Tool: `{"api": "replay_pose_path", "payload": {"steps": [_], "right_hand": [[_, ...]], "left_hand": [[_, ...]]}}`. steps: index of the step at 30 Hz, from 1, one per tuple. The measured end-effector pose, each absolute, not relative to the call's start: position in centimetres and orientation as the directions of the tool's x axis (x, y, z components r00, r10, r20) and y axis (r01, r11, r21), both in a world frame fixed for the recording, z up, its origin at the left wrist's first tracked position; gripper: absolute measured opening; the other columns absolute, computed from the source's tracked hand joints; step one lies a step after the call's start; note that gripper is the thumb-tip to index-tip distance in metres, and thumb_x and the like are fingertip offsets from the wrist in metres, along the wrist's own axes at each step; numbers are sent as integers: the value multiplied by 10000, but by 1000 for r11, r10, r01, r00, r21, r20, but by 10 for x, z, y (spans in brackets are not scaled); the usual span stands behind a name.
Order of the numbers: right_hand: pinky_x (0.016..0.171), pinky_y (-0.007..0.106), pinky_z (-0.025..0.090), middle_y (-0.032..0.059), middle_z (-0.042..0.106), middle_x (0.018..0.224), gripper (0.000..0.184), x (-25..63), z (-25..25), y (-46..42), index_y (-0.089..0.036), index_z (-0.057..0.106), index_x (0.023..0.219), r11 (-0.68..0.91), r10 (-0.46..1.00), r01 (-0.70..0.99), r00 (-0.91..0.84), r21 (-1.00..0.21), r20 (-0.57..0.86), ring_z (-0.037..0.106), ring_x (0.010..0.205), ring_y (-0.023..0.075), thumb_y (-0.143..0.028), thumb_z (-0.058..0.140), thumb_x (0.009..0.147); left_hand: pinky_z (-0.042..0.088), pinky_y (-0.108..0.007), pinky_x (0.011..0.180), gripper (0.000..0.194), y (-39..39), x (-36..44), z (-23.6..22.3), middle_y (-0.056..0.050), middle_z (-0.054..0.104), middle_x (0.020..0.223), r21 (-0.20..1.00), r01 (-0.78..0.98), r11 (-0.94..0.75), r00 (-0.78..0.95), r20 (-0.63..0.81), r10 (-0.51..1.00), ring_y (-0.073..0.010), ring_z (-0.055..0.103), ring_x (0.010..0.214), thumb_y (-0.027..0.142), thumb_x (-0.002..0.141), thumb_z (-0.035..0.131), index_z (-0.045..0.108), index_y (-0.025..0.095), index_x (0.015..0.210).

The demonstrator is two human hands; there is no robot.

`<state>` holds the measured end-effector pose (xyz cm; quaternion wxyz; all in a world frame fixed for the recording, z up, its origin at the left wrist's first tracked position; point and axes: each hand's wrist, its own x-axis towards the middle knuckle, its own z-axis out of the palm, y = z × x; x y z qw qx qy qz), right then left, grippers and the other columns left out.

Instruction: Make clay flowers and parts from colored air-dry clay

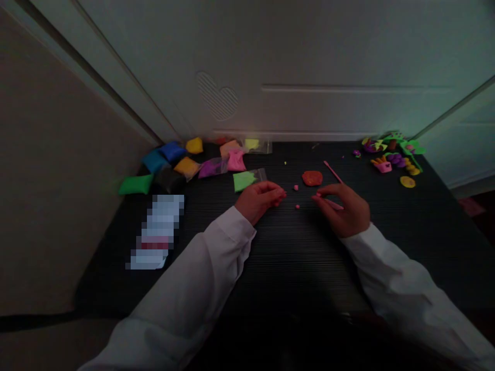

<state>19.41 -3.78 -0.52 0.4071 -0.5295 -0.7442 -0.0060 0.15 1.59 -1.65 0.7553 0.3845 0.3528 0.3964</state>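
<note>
My left hand (260,199) rests on the dark ribbed table (294,252), fingers curled together with the tips pinched on something small that I cannot make out. My right hand (345,209) lies a little to the right, fingers closed around a thin pink modelling tool (331,203). Two tiny pink clay balls (296,188) sit between the hands. A flat red clay disc (312,178) lies just beyond them. A second pink stick (333,172) lies right of the disc. Both arms wear white sleeves.
Several bags of coloured clay (187,165) are heaped at the table's far left, with a green bag (244,181) near my left hand. Finished clay figures (392,152) stand at the far right. A blurred packet (157,232) lies left. A white panelled wall (309,67) backs the table.
</note>
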Motion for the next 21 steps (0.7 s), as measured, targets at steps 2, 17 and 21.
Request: {"api": "replay_pose_path", "payload": {"steps": [2, 17, 21], "right_hand": [[710, 291, 444, 33, 614, 781, 122, 194, -6, -36, -198, 555, 810, 440, 802, 795, -140, -416, 580, 563, 770, 150, -271, 565, 712], [758, 356, 314, 32, 615, 822, 233, 196, -21, -28, -217, 602, 806, 435, 891, 861, -368, -264, 267, 534, 836, 186, -411, 487, 746], [729, 349, 316, 41, 607, 821, 241, 195, -20, -28, -219, 602, 815, 442, 884, 862, -374, -246, 280, 522, 836, 194, -417, 485, 744]], "left_hand": [[350, -210, 522, 127, 16, 2, -17, -7, 592, 613, 862, -327, 387, 436, -226, 871, -56, 491, 533, 184, 584, 648, 572, 105, 647], [345, -217, 525, 132, 16, 2, -15, -10, 590, 608, 857, -334, 391, 436, -227, 871, -59, 489, 536, 183, 574, 652, 569, 104, 640], [341, -221, 530, 129, 16, 2, -15, -9, 593, 617, 858, -330, 393, 435, -231, 870, -58, 486, 535, 180, 576, 651, 568, 107, 642]]}}
